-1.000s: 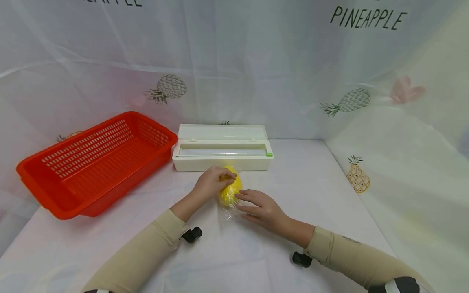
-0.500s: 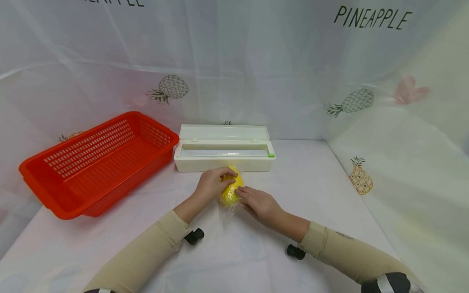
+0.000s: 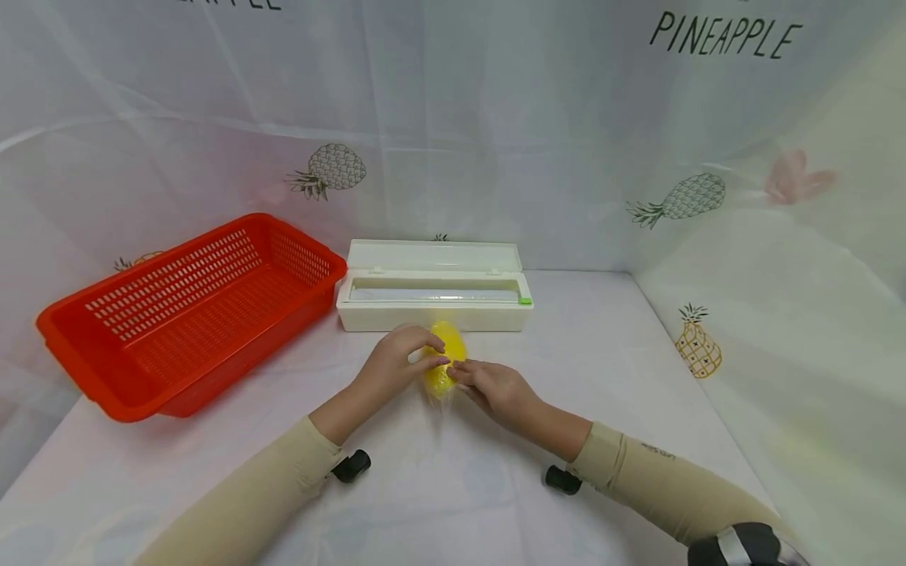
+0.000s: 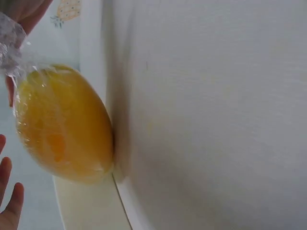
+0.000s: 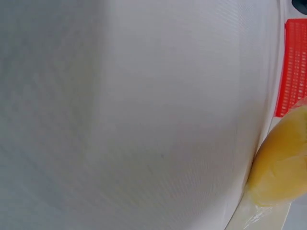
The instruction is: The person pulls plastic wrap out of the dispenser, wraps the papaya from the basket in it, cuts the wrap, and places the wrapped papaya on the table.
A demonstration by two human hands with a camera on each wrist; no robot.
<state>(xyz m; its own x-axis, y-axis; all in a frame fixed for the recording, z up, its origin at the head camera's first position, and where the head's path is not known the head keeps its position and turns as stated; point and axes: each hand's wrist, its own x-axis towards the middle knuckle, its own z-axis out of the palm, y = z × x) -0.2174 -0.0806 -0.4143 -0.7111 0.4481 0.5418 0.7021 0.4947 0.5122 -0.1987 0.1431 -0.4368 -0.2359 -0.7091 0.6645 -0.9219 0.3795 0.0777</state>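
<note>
Pineapple-print sheeting hangs behind a white-covered table, and out in the middle lies a mango-like yellow fruit in clear film, just in front of the lidded film dispenser. Left hand beside it, fingers parted and gripping nothing, while the right hand is at the bunched end, though whether it pinches that film, I can't tell! Looks firm, with modest weight and a slick wrap, so a cupped hold round the fat middle should beat tugging the flimsy tail.
</note>
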